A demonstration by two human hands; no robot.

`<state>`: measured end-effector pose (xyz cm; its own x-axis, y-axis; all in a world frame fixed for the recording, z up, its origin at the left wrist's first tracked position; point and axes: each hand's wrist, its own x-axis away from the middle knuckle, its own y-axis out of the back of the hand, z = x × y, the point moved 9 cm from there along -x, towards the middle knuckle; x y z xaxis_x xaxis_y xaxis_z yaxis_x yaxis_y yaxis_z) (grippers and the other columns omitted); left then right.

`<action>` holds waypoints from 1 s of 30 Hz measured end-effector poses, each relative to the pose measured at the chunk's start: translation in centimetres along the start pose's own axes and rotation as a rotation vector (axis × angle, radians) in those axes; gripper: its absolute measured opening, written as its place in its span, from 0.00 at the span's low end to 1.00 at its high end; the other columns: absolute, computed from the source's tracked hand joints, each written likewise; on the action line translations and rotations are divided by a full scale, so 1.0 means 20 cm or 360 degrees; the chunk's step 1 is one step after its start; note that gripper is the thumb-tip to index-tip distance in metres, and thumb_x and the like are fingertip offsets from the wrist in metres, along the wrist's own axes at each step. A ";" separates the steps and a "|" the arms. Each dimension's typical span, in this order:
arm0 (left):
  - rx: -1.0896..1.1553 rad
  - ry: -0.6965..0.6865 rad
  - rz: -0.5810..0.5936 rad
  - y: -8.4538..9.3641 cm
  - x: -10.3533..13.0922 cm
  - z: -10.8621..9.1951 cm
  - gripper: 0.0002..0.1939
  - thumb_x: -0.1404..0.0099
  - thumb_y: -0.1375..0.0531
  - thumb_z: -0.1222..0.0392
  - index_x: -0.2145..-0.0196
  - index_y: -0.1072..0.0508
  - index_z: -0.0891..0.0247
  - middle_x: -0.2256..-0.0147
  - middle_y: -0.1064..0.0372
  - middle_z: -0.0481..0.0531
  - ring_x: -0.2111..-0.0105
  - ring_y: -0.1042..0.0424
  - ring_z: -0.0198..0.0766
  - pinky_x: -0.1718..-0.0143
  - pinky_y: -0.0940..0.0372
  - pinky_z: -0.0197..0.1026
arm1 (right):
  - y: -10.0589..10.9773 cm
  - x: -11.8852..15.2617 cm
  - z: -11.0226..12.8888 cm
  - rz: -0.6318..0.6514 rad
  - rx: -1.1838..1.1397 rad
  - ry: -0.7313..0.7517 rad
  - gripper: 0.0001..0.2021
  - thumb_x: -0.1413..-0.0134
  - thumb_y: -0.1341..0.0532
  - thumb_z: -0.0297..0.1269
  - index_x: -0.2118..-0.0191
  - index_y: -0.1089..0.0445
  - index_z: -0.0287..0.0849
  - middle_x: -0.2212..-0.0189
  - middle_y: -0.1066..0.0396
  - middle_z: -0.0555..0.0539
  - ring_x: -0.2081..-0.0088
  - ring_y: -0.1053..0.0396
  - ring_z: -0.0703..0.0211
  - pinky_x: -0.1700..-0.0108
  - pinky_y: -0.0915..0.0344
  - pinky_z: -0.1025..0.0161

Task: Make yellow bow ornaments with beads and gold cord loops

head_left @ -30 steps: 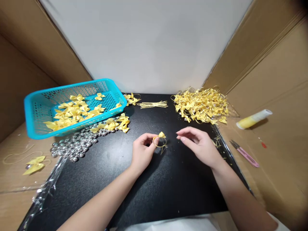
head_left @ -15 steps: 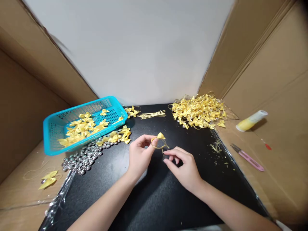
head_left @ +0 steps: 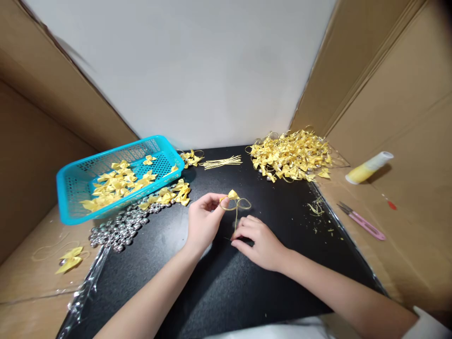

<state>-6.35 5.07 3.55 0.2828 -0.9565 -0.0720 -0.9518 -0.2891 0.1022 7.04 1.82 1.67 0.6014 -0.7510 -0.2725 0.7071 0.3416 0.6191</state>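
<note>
My left hand (head_left: 205, 219) pinched a small yellow fabric bow (head_left: 233, 194) at its fingertips, while my right hand (head_left: 259, 242), nearly closed, held the thin gold looped cord (head_left: 236, 219) stretching from the bow toward me.

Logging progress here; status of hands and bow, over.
Left hand pinching yellow bow. Right hand pinching gold cord below its loops. Nothing seen blocking either hand.

Cardboard panels (head_left: 384, 94) flank a pale grey wall (head_left: 190, 70)
</note>
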 end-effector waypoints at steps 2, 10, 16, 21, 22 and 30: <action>0.0014 0.0026 -0.0009 0.00 0.00 0.02 0.10 0.47 0.32 0.55 0.73 0.22 0.66 0.74 0.23 0.52 0.74 0.27 0.36 0.70 0.34 0.37 | 0.03 0.01 -0.02 -0.0070 -0.0081 -0.0107 0.03 0.48 0.35 0.30 0.70 0.30 0.42 0.71 0.32 0.50 0.66 0.35 0.59 0.61 0.37 0.61; -0.0012 -0.0004 0.0034 -0.01 0.04 0.06 0.09 0.45 0.34 0.56 0.70 0.22 0.65 0.72 0.23 0.52 0.72 0.27 0.37 0.68 0.34 0.37 | 0.09 -0.03 -0.08 -0.0358 -0.0320 -0.0383 0.07 0.48 0.36 0.32 0.63 0.33 0.43 0.72 0.35 0.52 0.70 0.38 0.62 0.66 0.39 0.64; -0.0042 -0.0022 0.0002 0.01 0.05 0.07 0.09 0.45 0.33 0.55 0.70 0.22 0.64 0.72 0.23 0.52 0.73 0.28 0.36 0.69 0.35 0.37 | 0.04 -0.04 -0.02 -0.0140 -0.0347 -0.0228 0.10 0.39 0.44 0.31 0.73 0.35 0.42 0.72 0.34 0.50 0.66 0.36 0.60 0.60 0.38 0.61; 0.0166 0.0112 0.0001 0.01 0.04 0.12 0.10 0.46 0.32 0.55 0.70 0.22 0.65 0.72 0.23 0.52 0.71 0.27 0.37 0.67 0.33 0.38 | -0.03 0.03 0.05 0.0292 -0.0251 -0.0044 0.08 0.41 0.42 0.30 0.72 0.32 0.42 0.71 0.31 0.49 0.65 0.35 0.60 0.57 0.37 0.61; 0.0224 0.0161 -0.0008 0.02 0.03 0.13 0.10 0.47 0.32 0.55 0.71 0.22 0.65 0.72 0.24 0.51 0.72 0.28 0.36 0.67 0.33 0.38 | -0.04 0.05 0.06 0.0386 -0.0199 -0.0016 0.08 0.41 0.42 0.30 0.71 0.31 0.42 0.71 0.31 0.49 0.65 0.35 0.60 0.58 0.37 0.61; 0.0932 0.0642 -0.0296 0.11 -0.03 0.23 0.13 0.58 0.28 0.59 0.75 0.25 0.67 0.78 0.31 0.46 0.77 0.34 0.28 0.74 0.36 0.31 | 0.06 0.27 -0.13 0.0599 -0.0229 -0.0547 0.11 0.39 0.44 0.35 0.71 0.28 0.42 0.80 0.31 0.51 0.78 0.33 0.64 0.74 0.38 0.67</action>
<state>-9.26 5.22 -0.71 0.3603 -0.8664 0.3458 -0.7593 -0.4877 -0.4308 12.20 -0.41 -0.96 0.6841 -0.6951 0.2210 0.5242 0.6792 0.5136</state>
